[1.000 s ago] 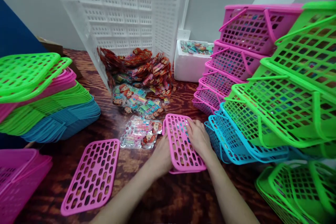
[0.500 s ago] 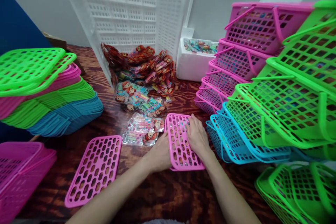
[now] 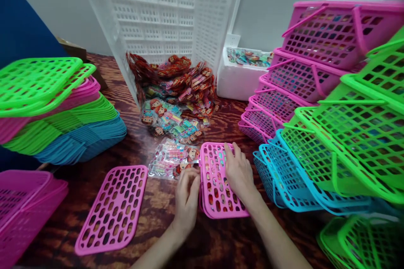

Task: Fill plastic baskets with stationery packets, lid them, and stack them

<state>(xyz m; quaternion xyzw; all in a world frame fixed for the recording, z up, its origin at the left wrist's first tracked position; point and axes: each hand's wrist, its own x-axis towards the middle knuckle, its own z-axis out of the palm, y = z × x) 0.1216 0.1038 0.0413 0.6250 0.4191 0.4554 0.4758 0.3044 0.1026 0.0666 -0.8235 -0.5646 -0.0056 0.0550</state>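
Observation:
A pink basket with a pink perforated lid (image 3: 217,189) stands before me on the table, and coloured items show through its slots. My right hand (image 3: 239,171) lies on the lid's right part, fingers stretched over it. Close against the basket's left edge is my left hand (image 3: 187,195); its fingers are loosely curled, with a gap to the thumb and nothing visible in them. A loose pink lid (image 3: 113,210) lies flat farther left. Behind my left hand are clear packets with doll-like figures (image 3: 172,157).
A tipped white crate (image 3: 151,17) spills red-haired doll packets (image 3: 186,80). Nested baskets (image 3: 94,134) with green lids (image 3: 38,80) stand left, beside a pink basket (image 3: 25,206). Filled pink (image 3: 328,33), green (image 3: 356,130) and blue baskets (image 3: 287,176) crowd the right. A white foam box (image 3: 236,77) stands behind.
My left hand has drawn back from the basket's left side and curled its fingers. My right hand has stayed on the lid. The view has shifted slightly.

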